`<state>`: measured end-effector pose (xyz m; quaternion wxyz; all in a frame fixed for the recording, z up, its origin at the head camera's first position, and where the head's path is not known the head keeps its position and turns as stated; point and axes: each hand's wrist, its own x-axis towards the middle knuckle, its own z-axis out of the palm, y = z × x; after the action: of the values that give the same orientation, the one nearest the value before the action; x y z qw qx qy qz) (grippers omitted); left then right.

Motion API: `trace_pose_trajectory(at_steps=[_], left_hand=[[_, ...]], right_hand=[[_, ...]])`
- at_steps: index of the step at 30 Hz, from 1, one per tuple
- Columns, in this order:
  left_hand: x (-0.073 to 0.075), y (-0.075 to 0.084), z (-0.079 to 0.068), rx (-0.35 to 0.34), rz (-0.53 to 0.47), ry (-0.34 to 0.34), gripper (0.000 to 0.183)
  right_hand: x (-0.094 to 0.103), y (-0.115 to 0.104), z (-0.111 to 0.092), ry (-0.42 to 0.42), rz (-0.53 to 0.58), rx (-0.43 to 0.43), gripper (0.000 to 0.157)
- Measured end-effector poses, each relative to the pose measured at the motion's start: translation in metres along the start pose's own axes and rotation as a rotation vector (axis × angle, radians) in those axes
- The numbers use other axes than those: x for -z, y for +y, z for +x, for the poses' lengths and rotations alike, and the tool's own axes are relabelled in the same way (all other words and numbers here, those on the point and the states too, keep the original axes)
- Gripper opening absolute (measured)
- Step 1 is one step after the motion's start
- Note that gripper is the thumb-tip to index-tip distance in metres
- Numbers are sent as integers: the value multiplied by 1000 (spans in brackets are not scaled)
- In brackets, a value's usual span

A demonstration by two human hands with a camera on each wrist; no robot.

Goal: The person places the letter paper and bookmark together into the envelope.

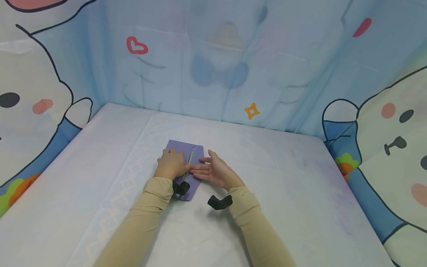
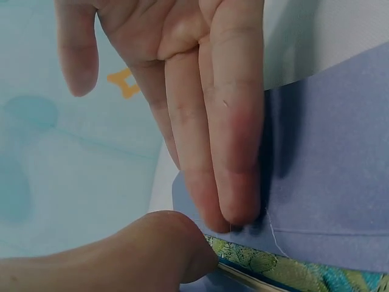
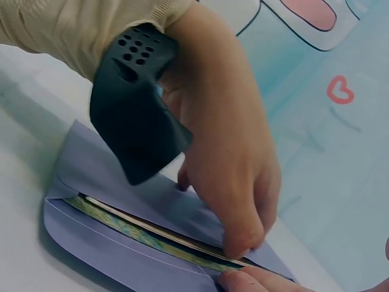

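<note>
A purple envelope (image 1: 197,150) lies on the white-covered table, its long slit parted. Inside the slit shows a green-and-yellow patterned strip (image 3: 152,237) beside pale edges; whether it is a lining or a card I cannot tell. My left hand (image 1: 171,164) holds the envelope's left part with bent fingers, the thumb (image 3: 240,240) at the slit's edge. From the right, my right hand (image 1: 217,170) reaches over with nearly straight fingers, and its fingertips (image 2: 240,204) touch the flap beside the slit. Close by, the left thumb appears in the left wrist view.
Black camera mounts sit at the left wrist (image 1: 181,188) and the right wrist (image 1: 220,202). A blue cartoon-printed curtain (image 1: 220,92) hangs behind the table (image 1: 283,193) and along its sides.
</note>
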<state>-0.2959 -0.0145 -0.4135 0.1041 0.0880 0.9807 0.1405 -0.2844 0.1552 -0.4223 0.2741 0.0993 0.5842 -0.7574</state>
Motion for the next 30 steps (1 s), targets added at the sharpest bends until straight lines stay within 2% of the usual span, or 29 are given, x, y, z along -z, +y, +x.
trace_pose_trajectory(at_steps=[3, 8, 13, 19, 24, 30], left_hand=[[1, 0, 0, -2, 2, -1, 62], [2, 0, -1, -1, 1, 3, 59], [2, 0, -1, -5, 0, 3, 59], [2, 0, -1, -1, -7, 10, 58], [1, 1, -1, -6, 4, 1, 62], [1, 1, -1, 3, -1, 0, 59]], right_hand=[[1, 0, 0, 11, 11, -5, 68], [0, 0, 2, -25, 6, -19, 67], [2, 0, 2, 7, 7, -5, 67], [0, 2, 2, -39, 1, -16, 67], [2, 2, 2, 15, 10, 4, 67], [0, 3, 4, -27, 1, -4, 66]])
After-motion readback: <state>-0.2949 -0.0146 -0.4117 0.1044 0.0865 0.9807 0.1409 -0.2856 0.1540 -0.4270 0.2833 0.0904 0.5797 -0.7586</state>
